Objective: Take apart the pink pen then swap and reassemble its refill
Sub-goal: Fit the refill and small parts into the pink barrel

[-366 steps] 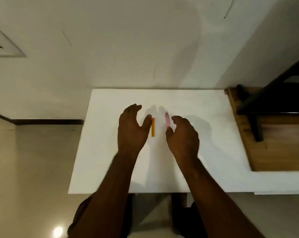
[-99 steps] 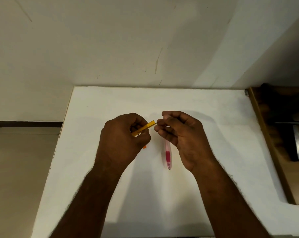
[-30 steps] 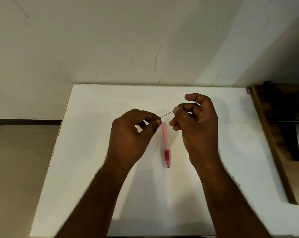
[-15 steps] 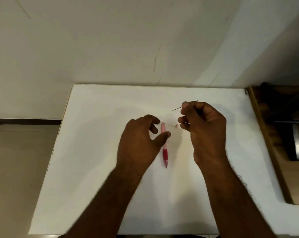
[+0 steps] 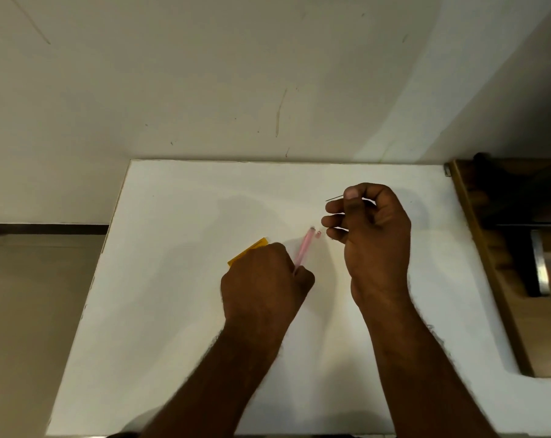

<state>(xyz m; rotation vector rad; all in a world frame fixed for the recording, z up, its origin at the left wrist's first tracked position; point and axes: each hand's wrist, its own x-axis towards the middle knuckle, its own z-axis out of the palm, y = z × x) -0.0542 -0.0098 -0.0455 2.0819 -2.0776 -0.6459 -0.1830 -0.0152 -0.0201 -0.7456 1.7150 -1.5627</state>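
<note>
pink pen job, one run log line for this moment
left hand: grips pink plastic pen barrel, yellow pen under it | right hand: pinches thin dark refill | small pink cap: on white table

I see a white rectangular table (image 5: 173,311) against a scuffed off-white wall (image 5: 236,74), brown wooden furniture (image 5: 489,279) at right, beige tiled floor (image 5: 30,311) at left.

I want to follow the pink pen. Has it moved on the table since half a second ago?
Yes. The pink pen lay flat, pointing straight at the table's far edge; now the left hand grips its lower end and it tilts rightward.
</note>
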